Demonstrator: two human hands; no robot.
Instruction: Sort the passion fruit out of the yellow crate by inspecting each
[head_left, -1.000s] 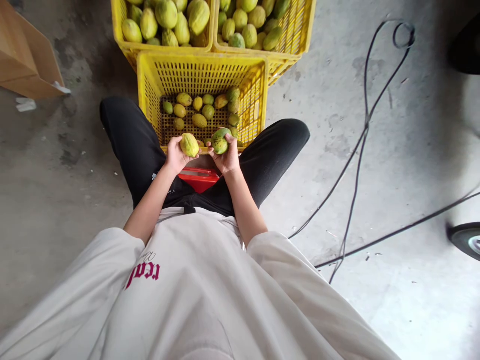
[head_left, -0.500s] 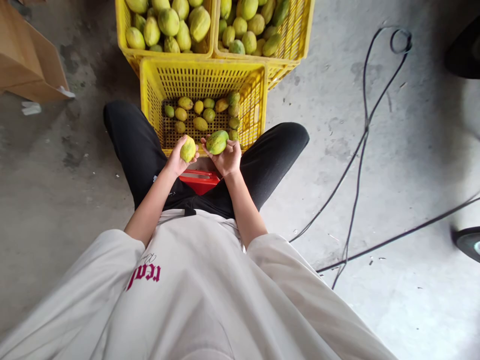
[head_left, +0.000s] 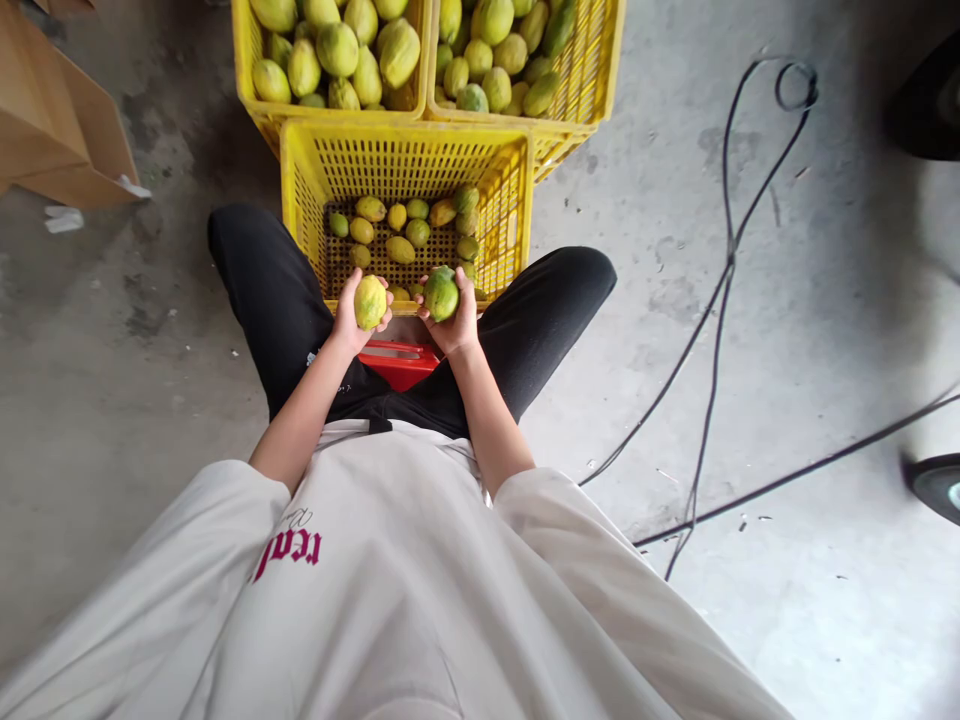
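Widest of all, the grey floor (head_left: 750,380) runs under everything, and over it spreads the pale shirt (head_left: 375,560), then the black trousers (head_left: 262,290), knees parted. Between those knees, here's the near crate (head_left: 409,160), yellow and slatted, with small fruit (head_left: 400,249) scattered over its dark bottom. Beyond it, side by side, the left crate (head_left: 330,112) and the right crate (head_left: 611,70), both piled with fruit! Off to the left, an open box (head_left: 52,110); away to the right, a looped black cable (head_left: 724,290). Low between the thighs, a bit of red plastic (head_left: 401,370).

Now down to the hands, both at the near crate's closest rim, palms up, a gap between them. The left hand (head_left: 350,322) is curled partway around the yellow fruit (head_left: 370,302), thumb along its outer side, fingertips showing on the inner side. And the right hand (head_left: 460,330) cups the green fruit (head_left: 441,293), thumb on the outer side, fingers curved round the inner. Neither hand is closed tight; each opens just as wide as its fruit. How hard they press, can't tell!
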